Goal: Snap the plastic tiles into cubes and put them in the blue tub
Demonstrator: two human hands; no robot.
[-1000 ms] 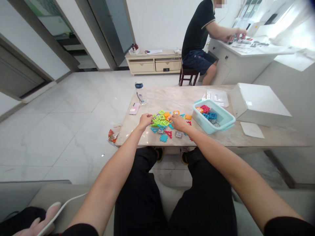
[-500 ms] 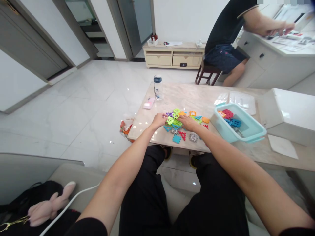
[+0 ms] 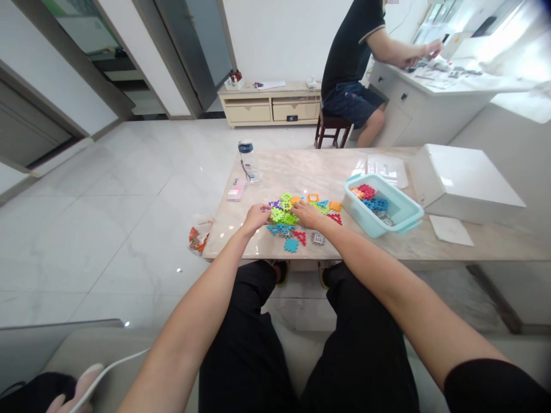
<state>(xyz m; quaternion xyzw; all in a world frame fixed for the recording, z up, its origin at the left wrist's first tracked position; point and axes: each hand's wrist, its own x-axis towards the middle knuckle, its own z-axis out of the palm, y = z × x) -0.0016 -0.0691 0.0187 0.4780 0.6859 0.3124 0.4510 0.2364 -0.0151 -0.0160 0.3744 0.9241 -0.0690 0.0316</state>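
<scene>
A cluster of yellow-green interlocking plastic tiles (image 3: pixel 284 217) lies on the table between my hands. My left hand (image 3: pixel 257 217) grips its left side with curled fingers, close to a purple tile (image 3: pixel 275 204). At the right side, my right hand (image 3: pixel 309 214) has its bent fingers on the same green tiles; the fingertips are partly hidden. Around them lie a teal square tile (image 3: pixel 291 245), a red triangular tile (image 3: pixel 300 237), a grey tile (image 3: pixel 318 238) and an orange tile (image 3: pixel 313 197), among several others.
To the right stands a light-blue bin (image 3: pixel 379 221) with more tiles inside, beside a white box (image 3: pixel 469 178). A water bottle (image 3: pixel 249 163) and a pink packet (image 3: pixel 235 192) stand at the table's left. A person (image 3: pixel 353 63) sits working at a counter beyond.
The camera view has swung to the right, so the table and room appear shifted left. Both hands stay at the green tiles, with little visible change in their grip.
</scene>
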